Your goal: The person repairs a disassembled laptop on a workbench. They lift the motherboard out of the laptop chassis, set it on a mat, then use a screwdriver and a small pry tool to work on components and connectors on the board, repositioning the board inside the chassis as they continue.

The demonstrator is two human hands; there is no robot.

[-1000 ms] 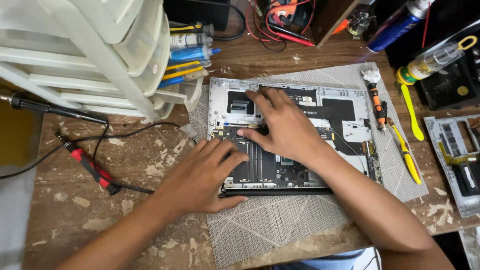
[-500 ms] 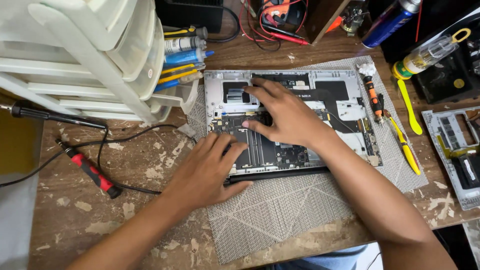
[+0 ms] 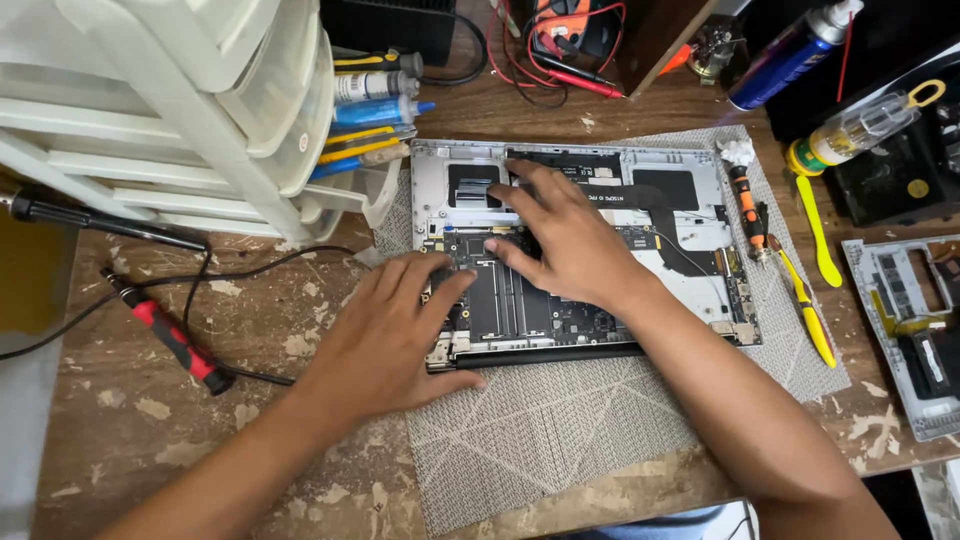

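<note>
An opened silver laptop (image 3: 680, 215) lies back-side up on a grey woven mat (image 3: 560, 440), its dark circuit board (image 3: 520, 300) exposed. My left hand (image 3: 385, 335) rests flat on the laptop's near left corner, fingers spread, thumb along the front edge. My right hand (image 3: 565, 235) lies palm down over the middle of the board, fingertips pressing near the upper left part by a small silver plate (image 3: 470, 188). Neither hand holds a tool.
A white plastic drawer unit (image 3: 170, 110) with pens and tubes stands at the back left. A red-handled probe (image 3: 170, 340) with black cable lies left. An orange screwdriver (image 3: 748, 210), yellow pry tools (image 3: 810, 300), a spray can (image 3: 790, 50) and another opened device (image 3: 910, 330) are on the right.
My right hand has slid slightly left and down over the board. The left hand has stayed on the near left corner. The view has shifted a little.
</note>
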